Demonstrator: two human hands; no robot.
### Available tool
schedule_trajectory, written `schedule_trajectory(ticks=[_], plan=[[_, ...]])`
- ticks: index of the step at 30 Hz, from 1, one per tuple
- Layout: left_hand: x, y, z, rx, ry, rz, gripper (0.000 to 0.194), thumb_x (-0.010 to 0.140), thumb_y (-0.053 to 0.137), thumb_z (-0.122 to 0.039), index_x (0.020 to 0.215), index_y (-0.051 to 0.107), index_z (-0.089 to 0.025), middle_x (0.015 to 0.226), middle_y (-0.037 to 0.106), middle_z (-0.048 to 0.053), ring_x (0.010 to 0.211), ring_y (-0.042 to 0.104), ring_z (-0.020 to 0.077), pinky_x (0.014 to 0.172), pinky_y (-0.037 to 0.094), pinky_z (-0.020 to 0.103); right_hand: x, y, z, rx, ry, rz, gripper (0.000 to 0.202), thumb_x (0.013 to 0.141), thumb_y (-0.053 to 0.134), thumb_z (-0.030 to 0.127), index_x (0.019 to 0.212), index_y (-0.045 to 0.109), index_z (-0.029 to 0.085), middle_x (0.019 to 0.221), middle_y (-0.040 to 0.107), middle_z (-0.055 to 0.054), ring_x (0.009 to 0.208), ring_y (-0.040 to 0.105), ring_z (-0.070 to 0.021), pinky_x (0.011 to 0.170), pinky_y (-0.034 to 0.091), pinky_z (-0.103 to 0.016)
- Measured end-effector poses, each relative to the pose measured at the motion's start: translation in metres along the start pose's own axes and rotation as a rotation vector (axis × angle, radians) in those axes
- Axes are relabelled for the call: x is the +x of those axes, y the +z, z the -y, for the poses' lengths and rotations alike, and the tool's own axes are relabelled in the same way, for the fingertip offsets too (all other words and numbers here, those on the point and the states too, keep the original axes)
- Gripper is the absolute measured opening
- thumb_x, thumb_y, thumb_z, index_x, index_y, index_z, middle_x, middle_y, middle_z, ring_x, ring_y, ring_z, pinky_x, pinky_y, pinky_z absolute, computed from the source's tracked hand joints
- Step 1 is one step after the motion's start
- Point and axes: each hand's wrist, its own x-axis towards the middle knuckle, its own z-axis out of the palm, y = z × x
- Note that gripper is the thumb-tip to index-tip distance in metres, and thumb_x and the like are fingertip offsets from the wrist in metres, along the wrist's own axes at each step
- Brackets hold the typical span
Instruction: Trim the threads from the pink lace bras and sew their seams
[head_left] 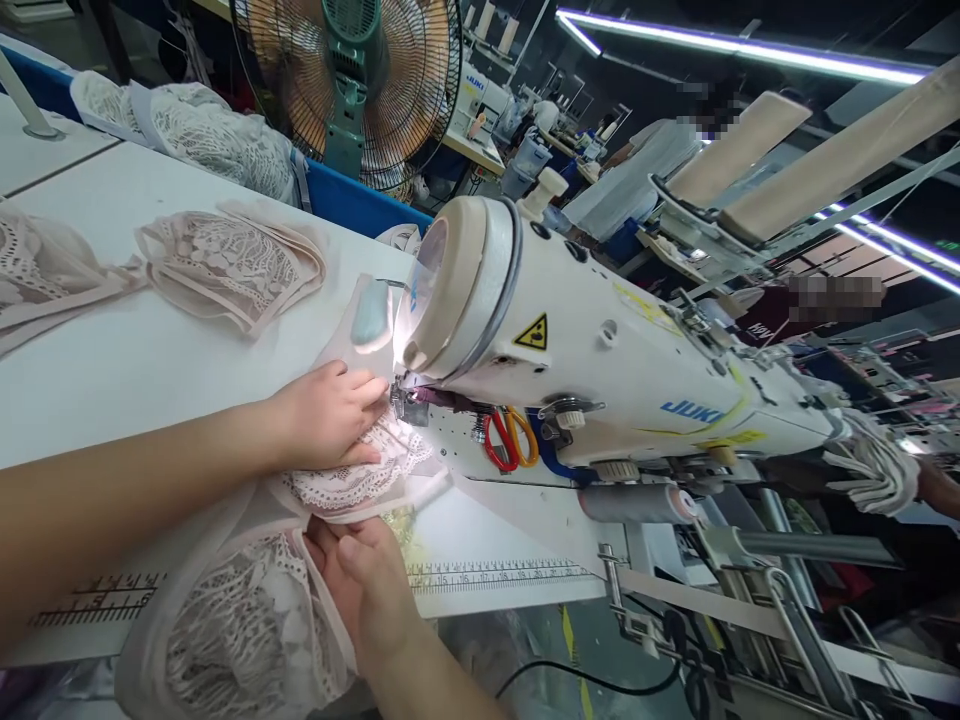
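I have the left hand lying over the pale pink lace cloth, right beside the small metal foot of the big white sewing machine. Its fingers are a bit bent and pressing down, with the thumb apart from them, so they are not clenched. The right hand is lower, and its fingers are curled in, pinching the edge of the same cloth. The cloth lies on the white worktop and reaches up to the foot, where a bright light shines on it. I can't tell how much of it goes under the foot. A puffy lace part sits at the near edge, just left of the right hand. Scissors with a red loop and a yellow loop are under the machine's arm, and a roll of gray thread lies near them. A ruler strip runs along the near edge. Up on the left, I see a folded lace piece and another lace piece. Behind them, a big heap of lace and a round fan stand near a blue box.
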Motion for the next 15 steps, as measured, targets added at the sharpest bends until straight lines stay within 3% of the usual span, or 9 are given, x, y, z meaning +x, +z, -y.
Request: schedule_trajectory(ticks=[2,5,8,10,13,15], plan=[[-0.002,-0.003,-0.004,0.031,-0.049,0.06,0.041,0.079,0.057,-0.053,0.089,0.07,-0.015,0.087,0.061,0.012,0.078,0.054,0.0249,0.063,0.04,0.035,0.004,0.002,-0.002,-0.032,0.004,-0.016,0.063,0.068,0.067,0.038,0.127,0.053,0.021,0.118,0.062,-0.008,0.117,0.052,-0.0301,0.098,0.042,-0.047],[-0.01,-0.004,-0.013,-0.01,-0.172,0.115,0.05,0.079,0.054,-0.056,0.103,0.066,-0.013,0.085,0.06,0.013,0.074,0.054,0.0256,0.058,0.039,0.034,0.009,0.005,-0.007,-0.085,0.0,-0.038,0.061,0.068,0.066,0.042,0.124,0.055,0.021,0.115,0.064,-0.008,0.116,0.052,-0.0308,0.098,0.042,-0.047],[-0.02,-0.004,-0.01,-0.036,-0.181,0.17,0.058,0.074,0.062,-0.055,0.119,0.059,-0.019,0.108,0.06,0.017,0.09,0.055,0.0311,0.067,0.044,0.036,0.009,0.006,-0.008,-0.141,-0.021,0.008,0.057,0.071,0.065,0.045,0.122,0.057,0.02,0.116,0.063,-0.007,0.118,0.051,-0.0291,0.102,0.038,-0.045],[-0.023,-0.007,0.001,-0.028,-0.133,0.221,0.058,0.072,0.067,-0.046,0.125,0.056,-0.025,0.124,0.055,0.018,0.103,0.052,0.0345,0.074,0.046,0.039,0.003,0.003,-0.001,-0.25,-0.031,0.066,0.054,0.076,0.063,0.045,0.123,0.056,0.021,0.12,0.061,-0.006,0.12,0.05,-0.0265,0.105,0.035,-0.042],[-0.025,-0.014,0.017,-0.028,0.003,0.275,0.053,0.074,0.066,-0.025,0.125,0.055,-0.032,0.135,0.049,0.014,0.114,0.049,0.0329,0.085,0.044,0.041,-0.013,-0.01,0.025,-0.723,-0.02,0.19,0.038,0.088,0.052,0.039,0.123,0.056,0.024,0.114,0.063,-0.005,0.109,0.057,-0.0215,0.095,0.043,-0.036],[-0.024,-0.02,0.018,-0.052,0.116,0.276,0.05,0.072,0.062,-0.012,0.118,0.06,-0.031,0.135,0.05,0.01,0.117,0.048,0.0302,0.091,0.042,0.041,-0.021,-0.027,0.046,-1.157,-0.143,0.182,0.028,0.091,0.048,0.032,0.115,0.06,0.023,0.097,0.067,-0.005,0.087,0.062,-0.0182,0.078,0.05,-0.031]])
